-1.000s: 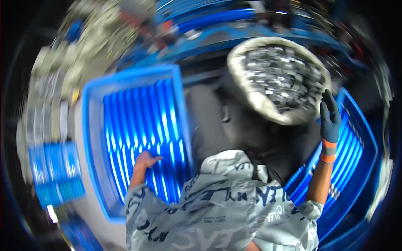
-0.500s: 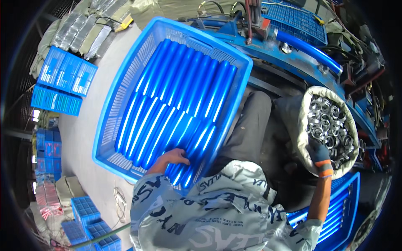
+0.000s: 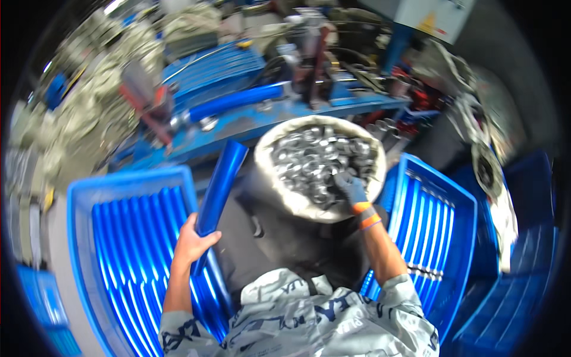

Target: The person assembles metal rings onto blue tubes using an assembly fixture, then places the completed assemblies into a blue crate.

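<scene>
My left hand (image 3: 193, 240), bare, is closed around a blue metallic tube (image 3: 221, 189) near its lower part. The tube stands tilted, its upper end leaning to the right, over the right edge of the left blue crate (image 3: 132, 178). Rows of similar blue tubes (image 3: 140, 238) lie inside that crate. My right hand (image 3: 352, 189), in a dark glove with an orange cuff, reaches into a pale sack full of shiny metal rings (image 3: 315, 160). Its fingers are among the rings and blurred, so whether they grip one cannot be made out.
The pale sack's rolled rim (image 3: 276, 199) stands between the two crates. At the right, another blue crate (image 3: 467, 205) holds tubes with metal ends. Behind the sack runs a blue machine bench (image 3: 238, 122) with a blue tube (image 3: 238, 101) mounted on it.
My view has swung to the right. My left hand has lifted a blue tube out of the crate and brought it toward the sack. My right hand remains at the rings.
</scene>
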`<state>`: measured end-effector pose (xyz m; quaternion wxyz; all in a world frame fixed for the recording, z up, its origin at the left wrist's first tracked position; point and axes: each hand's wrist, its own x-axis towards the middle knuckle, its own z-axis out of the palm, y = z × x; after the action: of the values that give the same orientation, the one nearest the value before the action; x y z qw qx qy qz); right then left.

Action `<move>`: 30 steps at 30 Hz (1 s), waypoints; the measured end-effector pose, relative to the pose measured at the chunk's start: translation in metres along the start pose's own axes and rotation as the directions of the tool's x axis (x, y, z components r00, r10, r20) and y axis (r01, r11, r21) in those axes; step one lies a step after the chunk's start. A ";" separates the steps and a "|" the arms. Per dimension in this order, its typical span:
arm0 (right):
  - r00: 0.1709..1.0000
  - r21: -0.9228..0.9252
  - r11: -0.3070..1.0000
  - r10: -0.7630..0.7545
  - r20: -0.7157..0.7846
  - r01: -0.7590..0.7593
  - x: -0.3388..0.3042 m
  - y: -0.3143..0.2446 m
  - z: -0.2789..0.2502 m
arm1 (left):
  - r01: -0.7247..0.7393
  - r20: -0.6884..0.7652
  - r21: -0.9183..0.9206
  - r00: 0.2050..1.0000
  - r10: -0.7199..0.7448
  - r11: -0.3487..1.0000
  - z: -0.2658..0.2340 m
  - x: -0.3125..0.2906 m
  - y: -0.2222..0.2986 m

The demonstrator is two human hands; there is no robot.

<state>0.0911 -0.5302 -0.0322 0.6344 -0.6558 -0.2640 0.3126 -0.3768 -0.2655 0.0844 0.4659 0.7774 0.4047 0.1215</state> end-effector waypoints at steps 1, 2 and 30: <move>0.977 0.466 0.859 0.178 0.113 -0.211 -0.012 -0.009 0.006 | -0.032 -0.010 0.041 0.999 0.032 0.999 0.002 0.005 0.022; 0.980 0.569 0.801 0.111 0.164 -0.185 -0.028 -0.021 0.009 | -0.047 0.008 0.146 0.999 0.046 0.988 0.009 0.010 0.044; 0.964 0.229 0.972 -0.106 0.244 0.049 -0.087 -0.105 0.024 | -0.542 0.238 0.489 0.837 0.493 0.684 0.021 0.016 0.125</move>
<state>0.0202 -0.5733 0.0789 0.6761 -0.5246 -0.3324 0.3965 -0.2903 -0.2966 0.1734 0.1924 0.9625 0.1652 0.0959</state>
